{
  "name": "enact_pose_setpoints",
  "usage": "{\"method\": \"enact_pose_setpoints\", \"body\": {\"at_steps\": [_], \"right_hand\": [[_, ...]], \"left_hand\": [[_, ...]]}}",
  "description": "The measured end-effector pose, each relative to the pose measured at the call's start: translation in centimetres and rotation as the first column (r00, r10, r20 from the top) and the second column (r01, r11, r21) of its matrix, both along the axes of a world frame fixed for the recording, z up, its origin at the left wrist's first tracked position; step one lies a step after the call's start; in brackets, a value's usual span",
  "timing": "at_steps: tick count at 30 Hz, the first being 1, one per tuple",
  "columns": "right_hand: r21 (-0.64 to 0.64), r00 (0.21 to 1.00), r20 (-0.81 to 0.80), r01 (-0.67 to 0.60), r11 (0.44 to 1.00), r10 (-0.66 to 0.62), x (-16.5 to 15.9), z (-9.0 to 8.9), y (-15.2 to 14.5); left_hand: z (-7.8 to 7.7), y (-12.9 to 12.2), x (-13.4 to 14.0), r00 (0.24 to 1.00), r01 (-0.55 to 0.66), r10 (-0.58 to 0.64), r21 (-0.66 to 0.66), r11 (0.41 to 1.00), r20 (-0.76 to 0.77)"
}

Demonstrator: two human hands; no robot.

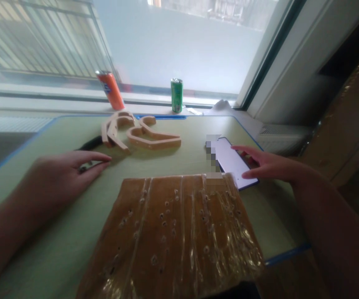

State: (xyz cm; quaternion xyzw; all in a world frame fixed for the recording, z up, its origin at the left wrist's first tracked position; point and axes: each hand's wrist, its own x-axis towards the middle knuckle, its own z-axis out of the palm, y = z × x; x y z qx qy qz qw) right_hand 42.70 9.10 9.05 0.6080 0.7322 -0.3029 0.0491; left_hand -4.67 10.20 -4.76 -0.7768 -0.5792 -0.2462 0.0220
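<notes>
While the left hand (73, 168) is laid flat and unclenched over a dark tool (89, 144), perhaps a pen or knife, nothing is gripped yet. A white phone (234, 162) is touched by the loosely spread right hand (260, 164), with no grasp seen. Curved wooden pieces (142, 133) are seen just beyond, well apart from the taped cardboard (173, 232) on the table (57, 232). Fingers would best be closed around the tool's handle.

Green can (176, 95), orange can (111, 89) by window.
</notes>
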Motion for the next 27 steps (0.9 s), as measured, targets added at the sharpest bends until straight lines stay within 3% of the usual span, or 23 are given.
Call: {"method": "enact_pose_setpoints", "body": {"at_steps": [5,9,11,15,16,20,22,27], "right_hand": [[-0.086,0.972,-0.213,0.080,0.993,-0.096,-0.4,-0.1,0.0],[-0.080,0.965,-0.225,0.117,0.990,-0.133,-0.6,-0.4,0.0],[-0.089,0.963,-0.237,0.108,0.990,-0.126,-0.4,-1.1,0.3],[0.025,0.959,-0.258,0.124,0.992,-0.114,0.2,-2.9,1.1],[0.065,0.935,-0.337,0.141,0.988,-0.111,0.3,-3.1,1.2],[-0.011,0.836,-0.516,0.211,0.977,-0.186,0.2,-2.9,1.3],[-0.007,0.866,-0.483,0.140,0.990,-0.126,-0.1,-2.3,1.0],[-0.007,0.941,-0.324,0.103,0.995,-0.099,-0.9,-1.1,0.4]], "left_hand": [[-0.7,0.7,-0.1,0.990,0.138,-0.138,0.017,0.990,0.024],[-0.8,1.0,-0.2,0.979,0.195,-0.192,-0.043,0.980,0.063],[-0.7,1.1,-0.1,0.979,0.189,-0.180,-0.102,0.977,0.097],[-0.5,1.1,0.1,0.977,0.180,-0.152,-0.199,0.963,0.148],[-0.5,1.1,0.2,0.978,0.169,-0.136,-0.217,0.961,0.159],[-0.4,1.2,0.4,0.977,0.158,-0.110,-0.265,0.951,0.185],[-0.5,1.3,0.4,0.973,0.164,-0.103,-0.308,0.937,0.204],[-1.4,1.8,0.2,0.965,0.165,-0.126,-0.158,0.974,0.231]]}}
